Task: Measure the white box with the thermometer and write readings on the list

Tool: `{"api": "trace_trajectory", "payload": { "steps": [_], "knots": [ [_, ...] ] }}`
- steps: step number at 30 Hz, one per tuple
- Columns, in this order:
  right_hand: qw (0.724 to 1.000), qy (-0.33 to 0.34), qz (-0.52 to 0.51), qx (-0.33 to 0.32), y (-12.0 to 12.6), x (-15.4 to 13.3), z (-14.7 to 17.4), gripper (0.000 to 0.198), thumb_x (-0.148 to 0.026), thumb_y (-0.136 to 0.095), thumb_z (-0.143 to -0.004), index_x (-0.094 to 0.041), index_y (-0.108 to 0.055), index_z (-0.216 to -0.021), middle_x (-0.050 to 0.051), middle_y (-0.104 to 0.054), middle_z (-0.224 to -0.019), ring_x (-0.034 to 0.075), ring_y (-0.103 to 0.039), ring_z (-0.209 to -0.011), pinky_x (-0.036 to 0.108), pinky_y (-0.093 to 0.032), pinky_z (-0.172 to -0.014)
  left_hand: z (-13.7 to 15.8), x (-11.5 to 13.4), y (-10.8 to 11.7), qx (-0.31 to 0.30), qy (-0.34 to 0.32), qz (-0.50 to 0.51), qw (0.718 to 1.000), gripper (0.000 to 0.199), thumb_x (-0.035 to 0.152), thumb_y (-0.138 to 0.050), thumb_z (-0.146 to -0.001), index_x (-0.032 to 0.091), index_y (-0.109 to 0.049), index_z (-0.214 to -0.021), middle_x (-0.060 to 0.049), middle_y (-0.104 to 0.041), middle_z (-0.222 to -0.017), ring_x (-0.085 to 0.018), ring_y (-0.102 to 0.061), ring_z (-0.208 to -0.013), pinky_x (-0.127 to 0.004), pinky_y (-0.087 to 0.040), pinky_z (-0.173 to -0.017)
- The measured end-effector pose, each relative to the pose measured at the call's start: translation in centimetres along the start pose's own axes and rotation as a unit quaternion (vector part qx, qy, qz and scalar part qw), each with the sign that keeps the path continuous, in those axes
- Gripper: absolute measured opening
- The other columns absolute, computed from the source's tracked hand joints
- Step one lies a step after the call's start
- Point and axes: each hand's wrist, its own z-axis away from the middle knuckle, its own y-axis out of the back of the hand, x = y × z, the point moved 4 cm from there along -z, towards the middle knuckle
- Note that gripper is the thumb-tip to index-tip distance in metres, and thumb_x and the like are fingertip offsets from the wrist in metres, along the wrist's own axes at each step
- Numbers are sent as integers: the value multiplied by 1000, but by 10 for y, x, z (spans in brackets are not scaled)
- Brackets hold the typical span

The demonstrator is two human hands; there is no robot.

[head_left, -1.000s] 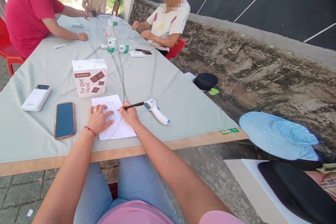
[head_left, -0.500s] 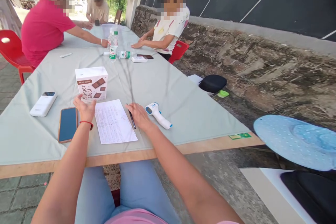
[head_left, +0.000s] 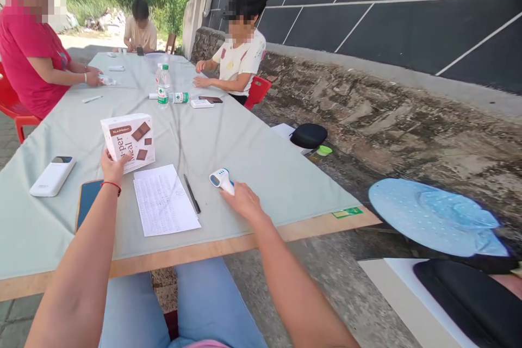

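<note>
Grips NutriMotion box [head_left: 129,138] w/ half-curled L hand [head_left: 113,166], left-ctr of frame; grasps IR thermometer [head_left: 222,178] w/ curled R hand [head_left: 243,201], near ctr.

— Left side of the table [head_left: 285,185]?
— Box [head_left: 129,138] in my left hand [head_left: 112,166]. Phone [head_left: 87,201] nearer me, partly behind my left forearm [head_left: 84,255]; power bank [head_left: 52,178] left of the phone.
— Centre?
— Paper [head_left: 165,201] before the box, slightly right. Pen [head_left: 192,194] just right of the paper.
— Right?
— Thermometer [head_left: 222,178] in my right hand [head_left: 244,201], right of the pen.
— Beyond the box?
— One upright bottle [head_left: 162,87]; a lying bottle [head_left: 179,98] right of it.
</note>
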Motion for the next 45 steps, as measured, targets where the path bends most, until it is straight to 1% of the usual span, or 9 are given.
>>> {"api": "trace_trajectory", "payload": {
  "steps": [3,5,7,9,12,18,24,29,45],
  "knots": [
    [984,-1,-175,37,6,-21,12,23,-35,-59,-76,-18,-63,-90,11,-66,-86,25,-61,-82,33,-42,-68,18,9,-2,33,6,46,998,52,35,-82,-56,18,-60,-100,-8,-68,-101,-21,-66,-90,-35,-55,-79],
    [934,39,-353,48,10,-48,30,22,-35,-58,-73,-20,-61,-88,4,-65,-78,21,-58,-73,30,-42,-64,35,11,-3,31,17,72,997,46,44,-76,-64,17,-62,-99,-9,-69,-104,-22,-66,-93,-34,-54,-82],
    [859,90,-504,-16,6,-83,53,17,-36,-56,-72,-21,-58,-81,0,-60,-68,16,-54,-63,29,-42,-60,54,8,-3,20,31,81,996,47,50,-72,-70,16,-64,-101,-10,-69,-109,-23,-66,-97,-34,-53,-84],
    [790,115,-589,-127,-6,-121,77,13,-34,-56,-70,-21,-55,-72,-2,-55,-61,15,-51,-58,28,-43,-58,71,4,-1,2,32,42,999,48,52,-70,-71,16,-64,-103,-11,-69,-109,-24,-66,-97,-35,-53,-83],
    [754,85,-630,-168,-31,-158,101,12,-33,-54,-69,-21,-51,-70,-4,-51,-56,12,-45,-51,27,-39,-52,87,0,1,-34,5,-55,998,47,51,-69,-73,17,-63,-104,-10,-71,-102,-24,-66,-94,-36,-52,-82],
    [799,44,-596,-65,-57,-173,103,18,-39,-57,-71,-23,-49,-70,-6,-47,-57,12,-42,-52,26,-35,-51,90,5,4,-57,-20,-122,991,38,47,-67,-76,19,-62,-101,-7,-71,-101,-24,-66,-93,-35,-51,-81],
    [807,79,-580,-78,-63,-173,97,30,-51,-54,-78,-22,-50,-71,-3,-50,-61,14,-46,-57,27,-38,-56,86,0,4,-84,-25,-136,987,41,50,-68,-74,20,-63,-102,-5,-71,-96,-23,-66,-89,-34,-50,-78],
    [828,89,-551,-55,-70,-173,96,29,-51,-54,-78,-22,-56,-79,-2,-52,-65,16,-47,-63,28,-41,-61,85,-5,5,-83,-13,-121,989,44,51,-71,-72,20,-64,-103,-5,-71,-96,-22,-65,-87,-33,-50,-77],
    [847,110,-516,-56,-64,-175,99,37,-54,-48,-81,-20,-59,-89,0,-56,-70,18,-51,-68,31,-42,-67,86,-1,3,-99,-21,-136,986,47,53,-67,-75,19,-61,-107,-7,-70,-102,-23,-65,-92,-34,-49,-79]
  ]
}}
